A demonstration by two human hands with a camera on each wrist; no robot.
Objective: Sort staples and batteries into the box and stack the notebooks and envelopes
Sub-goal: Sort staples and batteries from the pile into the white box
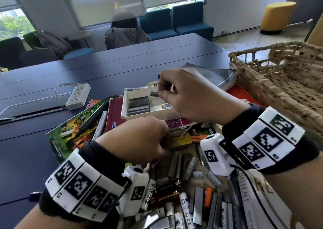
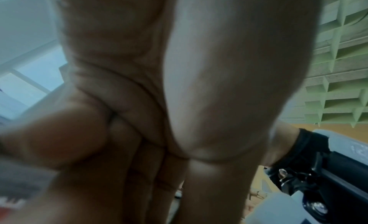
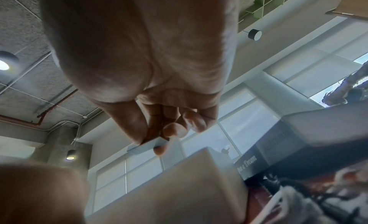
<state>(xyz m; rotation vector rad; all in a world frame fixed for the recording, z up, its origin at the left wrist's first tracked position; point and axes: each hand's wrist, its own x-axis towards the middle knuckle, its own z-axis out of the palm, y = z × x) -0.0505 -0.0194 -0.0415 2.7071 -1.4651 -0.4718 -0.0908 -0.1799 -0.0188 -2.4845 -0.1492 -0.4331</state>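
Right hand (image 1: 192, 96) pinches a short grey metal staple strip (image 1: 154, 94) between thumb and fingertips, long axis roughly left-right, held above the white box (image 1: 125, 104). Flat strips of staples (image 1: 139, 104) already lie in the box's left part; its right part shows bare white floor. Left hand (image 1: 139, 139) is curled, knuckles up; what it grips cannot be told. Loose staple strips and cylindrical batteries (image 1: 185, 204) heap nearest the camera. Woven basket (image 1: 279, 82) at right.

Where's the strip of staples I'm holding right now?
In the head view, the staple strip is pinched in your right hand, above the white box, just over the stacked staples already inside.
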